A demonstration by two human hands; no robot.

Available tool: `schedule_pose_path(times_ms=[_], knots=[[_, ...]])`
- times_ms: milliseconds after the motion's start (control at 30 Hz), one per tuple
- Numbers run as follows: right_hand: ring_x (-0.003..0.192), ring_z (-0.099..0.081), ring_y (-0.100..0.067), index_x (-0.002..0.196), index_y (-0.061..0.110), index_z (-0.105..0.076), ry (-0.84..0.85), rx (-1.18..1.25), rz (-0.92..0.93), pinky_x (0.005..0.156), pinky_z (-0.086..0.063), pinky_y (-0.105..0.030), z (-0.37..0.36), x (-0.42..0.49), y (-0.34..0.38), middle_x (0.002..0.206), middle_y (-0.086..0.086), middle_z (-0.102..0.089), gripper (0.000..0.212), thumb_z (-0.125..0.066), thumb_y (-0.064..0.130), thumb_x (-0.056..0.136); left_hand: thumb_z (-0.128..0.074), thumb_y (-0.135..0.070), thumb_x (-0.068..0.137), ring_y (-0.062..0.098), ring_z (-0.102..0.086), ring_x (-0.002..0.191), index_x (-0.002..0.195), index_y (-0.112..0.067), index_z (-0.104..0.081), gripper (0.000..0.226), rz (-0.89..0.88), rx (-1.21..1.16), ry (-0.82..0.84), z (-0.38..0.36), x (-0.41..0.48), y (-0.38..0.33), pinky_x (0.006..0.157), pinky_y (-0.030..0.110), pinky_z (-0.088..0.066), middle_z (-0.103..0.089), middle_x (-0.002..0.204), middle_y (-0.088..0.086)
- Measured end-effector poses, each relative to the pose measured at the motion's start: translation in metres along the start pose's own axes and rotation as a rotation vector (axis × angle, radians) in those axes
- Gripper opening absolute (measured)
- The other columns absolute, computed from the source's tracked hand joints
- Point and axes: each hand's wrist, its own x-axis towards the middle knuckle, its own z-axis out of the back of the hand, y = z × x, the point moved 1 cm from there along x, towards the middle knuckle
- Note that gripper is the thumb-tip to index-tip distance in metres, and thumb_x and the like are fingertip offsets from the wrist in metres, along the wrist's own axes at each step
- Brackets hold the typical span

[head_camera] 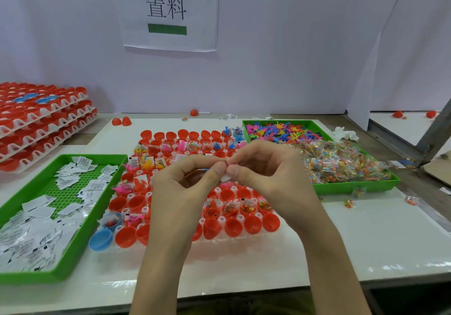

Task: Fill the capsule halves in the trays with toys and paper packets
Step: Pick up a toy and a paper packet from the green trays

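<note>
Left hand (185,187) and right hand (266,168) both pinch what looks like one white paper packet (225,177), held above the capsule tray (129,196).

The left forearm (161,266) and right forearm (327,253) are being held raised from the bottom edge, angled inward. The left hand (192,187) and right hand (266,170) are being held tip to tip, thumbs nearly touching. A small white piece (225,177) is being pinched between thumb and forefinger of each hand, the other fingers being held curled.
</note>
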Motion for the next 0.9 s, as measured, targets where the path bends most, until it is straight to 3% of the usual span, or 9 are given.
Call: schedule_pose_path(times_ms=[133, 233, 367, 500, 667, 900], knots=[[0.077, -0.075, -0.022, 0.089, 0.009, -0.076, -0.036, -0.044, 0.002, 0.073, -0.061, -0.028, 0.008, 0.016, 0.002, 0.082, -0.005, -0.076, 0.012, -0.082, 0.009, 0.079, -0.071, -0.014, 0.088, 0.014, -0.075, 0.08, 0.091, -0.023, -0.077, 0.011, -0.007, -0.028, -0.077, 0.002, 0.0, 0.002, 0.072, 0.018, -0.058, -0.077, 0.085, -0.001], [0.074, -0.075, -0.014, 0.085, 0.013, -0.075, -0.136, -0.214, -0.003, 0.071, -0.059, -0.025, 0.02, 0.056, -0.006, 0.081, 0.0, -0.077, 0.011, -0.084, 0.012, 0.079, -0.065, -0.012, 0.094, 0.018, -0.075, 0.08, 0.094, -0.022, -0.075, 0.014, -0.007, -0.072, -0.184, 0.01, 0.001, 0.001, 0.071, 0.018, -0.058, -0.077, 0.086, 0.001], [0.072, -0.07, -0.002, 0.082, 0.021, -0.071, -0.044, -0.522, -0.026, 0.062, -0.052, -0.011, 0.019, 0.126, -0.034, 0.081, 0.01, -0.072, 0.014, -0.083, 0.014, 0.08, -0.063, -0.012, 0.096, 0.017, -0.074, 0.077, 0.091, -0.026, -0.074, 0.019, -0.047, -0.082, -0.278, 0.015, 0.002, -0.003, 0.068, 0.017, -0.057, -0.076, 0.082, -0.002], [0.075, -0.065, -0.003, 0.086, 0.016, -0.073, 0.095, -0.755, -0.042, 0.083, -0.059, -0.03, 0.006, 0.174, -0.078, 0.082, 0.006, -0.069, 0.01, -0.081, 0.012, 0.081, -0.063, -0.012, 0.096, 0.019, -0.073, 0.074, 0.09, -0.027, -0.074, 0.02, -0.07, -0.08, -0.291, 0.017, 0.002, -0.003, 0.067, 0.018, -0.057, -0.075, 0.08, -0.001], [0.088, -0.065, -0.011, 0.08, 0.027, -0.069, 0.091, -0.89, -0.085, 0.098, -0.05, -0.046, 0.004, 0.2, -0.11, 0.085, 0.009, -0.069, 0.013, -0.081, 0.022, 0.082, -0.063, -0.01, 0.096, 0.02, -0.072, 0.071, 0.088, -0.024, -0.074, 0.02, -0.072, -0.129, -0.33, 0.027, 0.003, -0.003, 0.066, 0.021, -0.056, -0.074, 0.081, 0.003], [0.09, -0.066, -0.011, 0.071, 0.037, -0.062, 0.112, -0.877, -0.096, 0.098, -0.049, -0.049, -0.003, 0.204, -0.123, 0.079, 0.017, -0.064, 0.024, -0.081, 0.027, 0.082, -0.06, -0.01, 0.098, 0.018, -0.07, 0.069, 0.09, -0.022, -0.072, 0.019, -0.055, -0.163, -0.37, 0.037, 0.003, -0.002, 0.065, 0.019, -0.055, -0.073, 0.079, 0.001]])
